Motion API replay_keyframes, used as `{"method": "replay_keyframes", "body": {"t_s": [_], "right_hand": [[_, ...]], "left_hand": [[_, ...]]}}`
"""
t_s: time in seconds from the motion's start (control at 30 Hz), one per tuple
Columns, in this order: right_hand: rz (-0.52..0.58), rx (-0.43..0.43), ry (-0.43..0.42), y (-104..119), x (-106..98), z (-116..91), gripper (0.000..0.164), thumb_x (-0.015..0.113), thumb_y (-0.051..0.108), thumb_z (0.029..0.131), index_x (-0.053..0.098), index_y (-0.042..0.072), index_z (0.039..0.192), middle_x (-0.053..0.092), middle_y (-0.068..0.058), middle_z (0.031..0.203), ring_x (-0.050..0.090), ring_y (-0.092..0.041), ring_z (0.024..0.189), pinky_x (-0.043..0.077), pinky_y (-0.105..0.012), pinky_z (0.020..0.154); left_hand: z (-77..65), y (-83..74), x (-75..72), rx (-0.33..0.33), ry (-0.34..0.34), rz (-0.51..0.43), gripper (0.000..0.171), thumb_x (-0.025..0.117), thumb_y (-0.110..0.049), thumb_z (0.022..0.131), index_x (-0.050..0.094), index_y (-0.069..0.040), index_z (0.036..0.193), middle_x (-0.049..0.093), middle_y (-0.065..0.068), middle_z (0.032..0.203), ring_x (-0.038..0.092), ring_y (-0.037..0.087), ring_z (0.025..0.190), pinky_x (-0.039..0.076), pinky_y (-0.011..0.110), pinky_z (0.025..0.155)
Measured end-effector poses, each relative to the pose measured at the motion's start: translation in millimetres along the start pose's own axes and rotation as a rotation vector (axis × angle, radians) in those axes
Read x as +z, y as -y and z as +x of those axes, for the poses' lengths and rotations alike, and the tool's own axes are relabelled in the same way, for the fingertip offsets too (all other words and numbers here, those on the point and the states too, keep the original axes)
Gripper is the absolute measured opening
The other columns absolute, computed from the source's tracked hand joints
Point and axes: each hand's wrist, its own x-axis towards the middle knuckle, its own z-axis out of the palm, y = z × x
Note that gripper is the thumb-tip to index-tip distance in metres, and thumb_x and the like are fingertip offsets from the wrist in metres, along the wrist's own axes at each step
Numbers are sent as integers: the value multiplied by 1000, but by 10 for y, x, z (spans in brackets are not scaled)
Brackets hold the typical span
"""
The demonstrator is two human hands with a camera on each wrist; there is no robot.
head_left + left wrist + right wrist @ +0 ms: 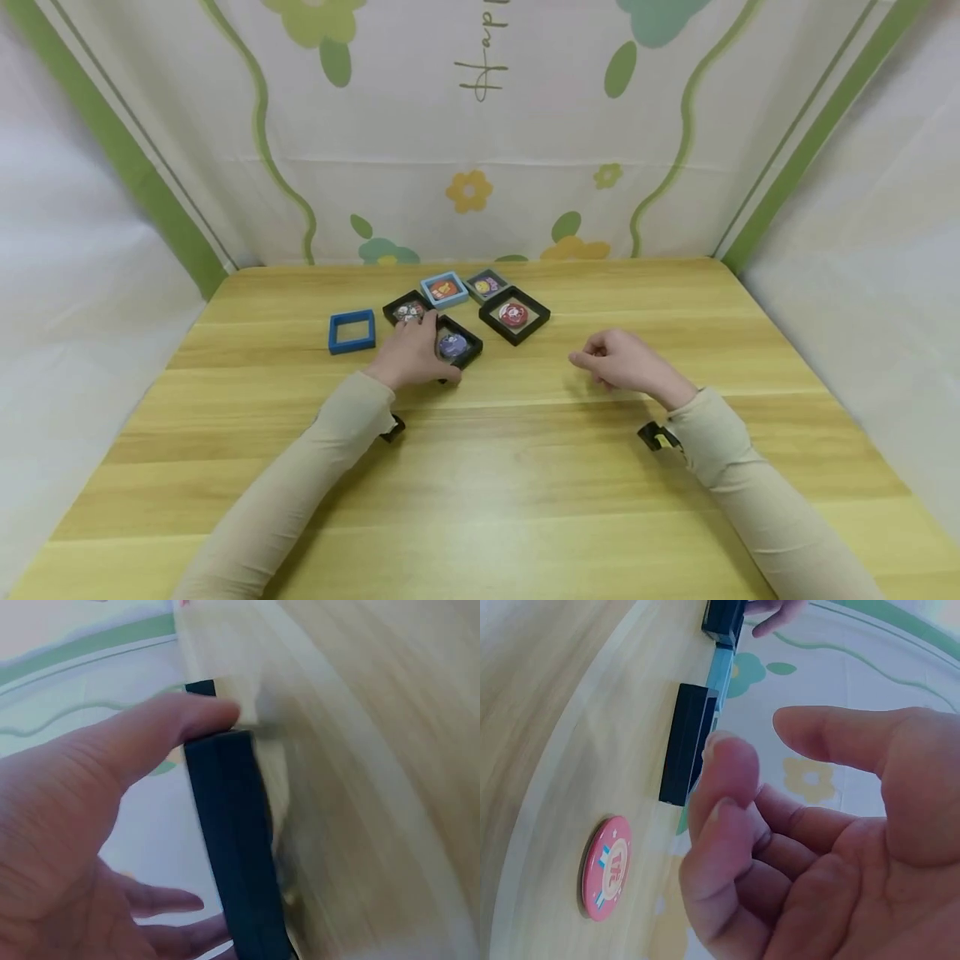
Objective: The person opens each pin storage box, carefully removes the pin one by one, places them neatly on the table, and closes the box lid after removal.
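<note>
Head view: five frames showed badges inside, which I judged done; the blue frame showed none, so it seemed left to fill.
Left hand: gripped the black frame with the purple badge, beside the others.
Right hand: loosely curled, thumb apart, holding nothing, well apart from my left.
Pink badge: loose on the surface; only the right wrist view showed it.
Left wrist view: showed my thumb on the black frame's edge, no badge face.
</note>
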Motion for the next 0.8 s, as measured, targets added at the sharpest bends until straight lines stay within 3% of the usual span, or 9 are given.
{"method": "replay_keyframes", "body": {"t_s": [0.2, 0.5, 0.63, 0.8], "right_hand": [[-1, -10, -17, 37, 15, 3, 36, 59, 33, 100, 66, -1, 89, 62, -16, 72, 59, -31, 58, 44, -32, 51], [21, -62, -111, 43, 8, -16, 34, 59, 30, 100, 66, -1, 89, 61, -17, 70, 59, -38, 61, 45, -34, 51], [38, -83, -142, 66, 10, -29, 34, 59, 31, 100, 67, 0, 90, 61, -18, 72, 59, -38, 62, 46, -34, 52], [66, -111, -165, 116, 27, -36, 28, 59, 30, 100, 68, 5, 91, 62, -14, 75, 60, -36, 64, 49, -36, 55]], "left_hand": [[-45, -36, -84, -20, -59, -46, 108, 81, -53, 75, 28, 6, 149, 46, 29, 137, 45, 44, 124, 39, 56, 100], [-45, -242, -229, -54, -92, -155, 114, 76, -61, 74, 22, 0, 154, 35, 28, 147, 35, 45, 133, 40, 59, 98], [-71, -349, -282, -29, -98, -165, 111, 76, -60, 76, 26, 4, 152, 35, 27, 148, 33, 44, 135, 37, 59, 101], [-182, -498, -312, 28, -120, -145, 109, 73, -61, 78, 25, 0, 154, 28, 25, 153, 29, 43, 138, 34, 59, 103]]}}
